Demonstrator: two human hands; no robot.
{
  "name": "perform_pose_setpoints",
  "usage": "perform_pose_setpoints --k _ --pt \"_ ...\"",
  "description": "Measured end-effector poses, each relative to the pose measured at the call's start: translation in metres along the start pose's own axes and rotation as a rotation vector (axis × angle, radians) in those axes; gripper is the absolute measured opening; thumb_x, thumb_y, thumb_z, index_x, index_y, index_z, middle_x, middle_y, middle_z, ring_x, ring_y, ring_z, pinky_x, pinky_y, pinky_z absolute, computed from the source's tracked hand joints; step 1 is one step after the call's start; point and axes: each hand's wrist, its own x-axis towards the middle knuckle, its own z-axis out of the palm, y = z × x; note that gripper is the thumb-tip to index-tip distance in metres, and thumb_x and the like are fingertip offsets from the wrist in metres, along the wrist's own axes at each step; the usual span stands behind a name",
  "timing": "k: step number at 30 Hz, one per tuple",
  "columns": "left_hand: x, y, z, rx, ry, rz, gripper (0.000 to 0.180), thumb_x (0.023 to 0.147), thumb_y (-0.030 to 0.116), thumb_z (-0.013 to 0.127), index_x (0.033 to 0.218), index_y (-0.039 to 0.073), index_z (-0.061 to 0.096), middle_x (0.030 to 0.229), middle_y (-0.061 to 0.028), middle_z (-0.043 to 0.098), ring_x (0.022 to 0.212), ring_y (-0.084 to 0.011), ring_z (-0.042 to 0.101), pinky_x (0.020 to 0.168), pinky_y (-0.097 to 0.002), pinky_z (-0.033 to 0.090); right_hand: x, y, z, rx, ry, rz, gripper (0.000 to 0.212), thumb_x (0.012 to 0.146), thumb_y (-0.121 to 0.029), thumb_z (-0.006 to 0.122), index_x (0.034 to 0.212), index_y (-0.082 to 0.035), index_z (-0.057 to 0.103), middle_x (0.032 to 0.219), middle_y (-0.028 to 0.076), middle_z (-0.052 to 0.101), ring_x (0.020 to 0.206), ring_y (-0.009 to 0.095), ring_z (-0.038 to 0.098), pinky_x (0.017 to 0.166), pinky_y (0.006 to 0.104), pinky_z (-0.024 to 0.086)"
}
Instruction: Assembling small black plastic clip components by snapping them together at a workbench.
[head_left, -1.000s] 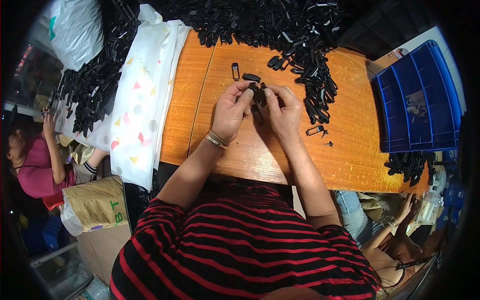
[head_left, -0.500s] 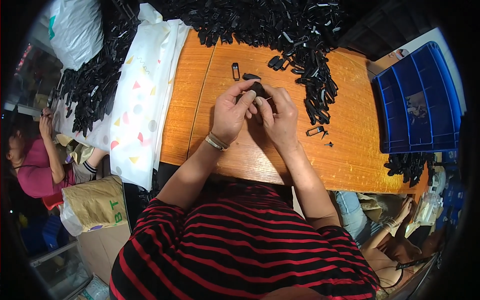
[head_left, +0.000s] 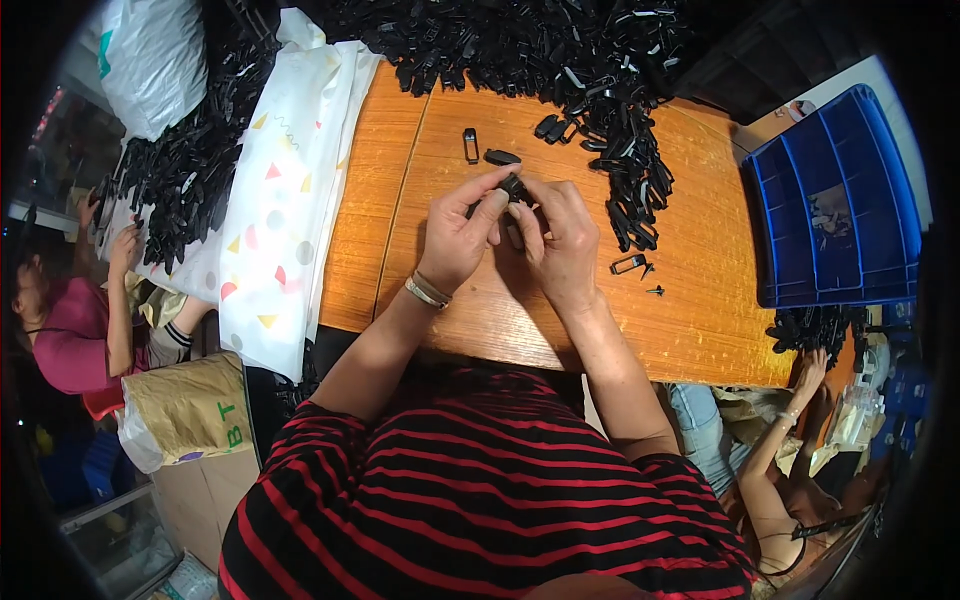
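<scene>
Pinching 1 small black part (head_left: 515,186), the left hand (head_left: 460,236) and right hand (head_left: 564,242) are clamped on it; the black pile (head_left: 540,48) covers the counter (head_left: 500,318) at 12 o'clock.

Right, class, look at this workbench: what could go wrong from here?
The dark piece is held at the fingertips of the left hand and right hand, so it might slip.
The tiny black part lies close to the right forearm and could be knocked away.
The heap of black parts by the table's right corner, beside a co-worker's hand, might spill over.
</scene>
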Motion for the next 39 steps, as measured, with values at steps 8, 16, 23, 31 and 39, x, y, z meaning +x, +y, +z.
perform_pose_setpoints --k 8,16,23,31,39 --pt "-0.014 -0.001 0.001 -0.048 0.058 -0.129 0.021 0.098 0.015 0.052 0.113 0.003 0.061 0.084 0.0026 0.061 0.060 -0.0003 0.048 0.053 -0.0148 0.039 -0.020 -0.006 0.017 -0.041 0.080 0.145 0.038 0.079 -0.011 0.073 0.112 -0.004 0.056 0.085 0.013 0.055 0.073 0.032 0.061 0.062 0.0379 0.051" --pt "-0.013 0.010 -0.015 -0.115 -0.085 -0.328 0.024 0.101 0.026 0.046 0.098 0.007 0.060 0.082 0.0030 0.063 0.059 -0.0002 0.049 0.051 -0.0144 0.035 -0.035 -0.023 0.030 0.380 -0.121 0.400 0.033 0.090 -0.013 0.063 0.118 0.001 0.052 0.090 0.015 0.064 0.079 0.020 0.064 0.068 0.0309 0.051" --pt "-0.018 0.003 -0.030 -0.235 0.034 -0.407 0.036 0.103 0.032 0.040 0.091 0.005 0.061 0.071 -0.0017 0.063 0.058 -0.0063 0.053 0.052 -0.0183 0.039 -0.033 -0.013 0.026 0.167 -0.282 0.306 0.033 0.085 -0.017 0.071 0.111 0.000 0.058 0.082 0.010 0.064 0.072 0.016 0.062 0.064 0.0291 0.050" --pt "0.024 -0.003 -0.029 0.071 0.072 -0.476 0.015 0.092 0.019 0.063 0.092 0.004 0.061 0.072 -0.0030 0.061 0.058 -0.0092 0.058 0.050 -0.0209 0.044 -0.010 0.024 0.007 -0.158 -0.309 0.217 0.033 0.078 -0.024 0.075 0.097 0.000 0.064 0.088 0.017 0.064 0.077 0.034 0.064 0.067 0.0404 0.052" --pt "0.082 -0.022 -0.011 1.200 0.134 -0.182 0.036 0.081 0.038 0.072 0.078 0.003 0.063 0.068 -0.0113 0.064 0.062 -0.0243 0.063 0.057 -0.0362 0.048 -0.006 0.030 0.012 -0.188 -0.450 0.200 0.022 0.077 -0.012 0.073 0.094 -0.003 0.063 0.090 0.017 0.063 0.077 0.035 0.063 0.069 0.0409 0.052"
